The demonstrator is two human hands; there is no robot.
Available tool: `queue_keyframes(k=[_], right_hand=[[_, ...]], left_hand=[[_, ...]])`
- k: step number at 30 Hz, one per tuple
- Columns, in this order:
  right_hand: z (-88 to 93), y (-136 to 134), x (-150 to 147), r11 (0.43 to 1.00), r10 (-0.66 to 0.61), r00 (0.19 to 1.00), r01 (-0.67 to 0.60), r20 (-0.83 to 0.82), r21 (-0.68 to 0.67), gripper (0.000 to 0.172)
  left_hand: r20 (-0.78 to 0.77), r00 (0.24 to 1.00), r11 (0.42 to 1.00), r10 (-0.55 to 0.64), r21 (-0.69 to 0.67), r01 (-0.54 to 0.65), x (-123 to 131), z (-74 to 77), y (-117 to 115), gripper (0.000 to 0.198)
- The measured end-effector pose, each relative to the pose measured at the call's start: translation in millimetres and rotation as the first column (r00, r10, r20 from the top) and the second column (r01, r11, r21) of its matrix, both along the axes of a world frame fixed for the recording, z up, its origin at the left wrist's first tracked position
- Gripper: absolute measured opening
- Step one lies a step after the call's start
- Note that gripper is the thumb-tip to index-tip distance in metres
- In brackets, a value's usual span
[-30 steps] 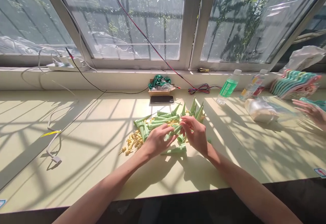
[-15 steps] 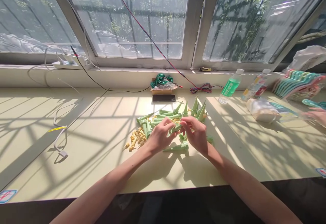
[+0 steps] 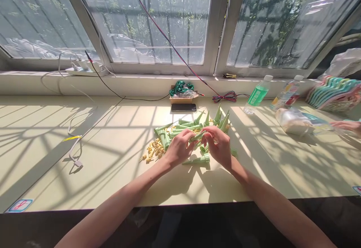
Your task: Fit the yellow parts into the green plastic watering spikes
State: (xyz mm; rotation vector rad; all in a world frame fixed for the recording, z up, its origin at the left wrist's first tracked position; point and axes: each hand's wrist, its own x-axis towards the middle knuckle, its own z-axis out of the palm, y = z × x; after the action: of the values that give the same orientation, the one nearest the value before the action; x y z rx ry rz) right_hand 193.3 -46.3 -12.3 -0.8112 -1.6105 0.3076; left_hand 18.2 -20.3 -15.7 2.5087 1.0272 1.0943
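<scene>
A green cone-shaped plastic spike (image 3: 197,136) is held between both hands over the pile. My left hand (image 3: 179,145) is closed round its left part. At the spike's right end the fingers of my right hand (image 3: 218,144) are pinched on it, and partly cover it. More green spikes (image 3: 184,127) lie behind the hands, and several stand tip up at the back right of the pile. One loose spike (image 3: 199,160) rests just below the hands. Small yellow pegs (image 3: 153,150) are heaped left of my left hand.
Behind the pile are a black phone (image 3: 183,107) and a small box (image 3: 183,99) with green material. Bottles, one with green liquid (image 3: 257,96), a wrapped pack (image 3: 293,122) and hangers (image 3: 334,94) stand right. Another person's hand (image 3: 348,126) is at the far right. A white cable (image 3: 75,148) lies left.
The view has shifted slightly. The held spike now shows more of its length, tilted up to the right between my hands. At the far right, the other person's hand has moved.
</scene>
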Motion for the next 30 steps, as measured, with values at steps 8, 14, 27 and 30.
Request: queue_keyframes(k=[8, 14, 27, 30], right_hand=[[-2.5, 9.2, 2.1, 0.993, -0.099, 0.993, 0.094, 0.068, 0.071, 0.02], [-8.4, 14.6, 0.6, 0.992, -0.112, 0.972, 0.097, 0.208, 0.081, 0.017], [-21.8, 23.3, 7.1, 0.982, -0.167, 0.919, 0.189, 0.357, -0.027, 0.015], [-18.8, 26.1, 7.0, 0.977, -0.168, 0.891, 0.206, 0.423, -0.046, 0.018]], left_hand=[[0.279, 0.945, 0.943, 0.171, -0.324, -0.075, -3.4, 16.6, 6.8, 0.018], [0.352, 0.91, 0.9, 0.219, -0.434, -0.048, -26.8, 37.8, 16.0, 0.033], [0.42, 0.907, 0.952, -0.018, -0.27, 0.144, -60.5, 48.3, 32.8, 0.023], [0.377, 0.925, 0.966, -0.049, -0.217, 0.14, -57.6, 34.0, 27.3, 0.02]])
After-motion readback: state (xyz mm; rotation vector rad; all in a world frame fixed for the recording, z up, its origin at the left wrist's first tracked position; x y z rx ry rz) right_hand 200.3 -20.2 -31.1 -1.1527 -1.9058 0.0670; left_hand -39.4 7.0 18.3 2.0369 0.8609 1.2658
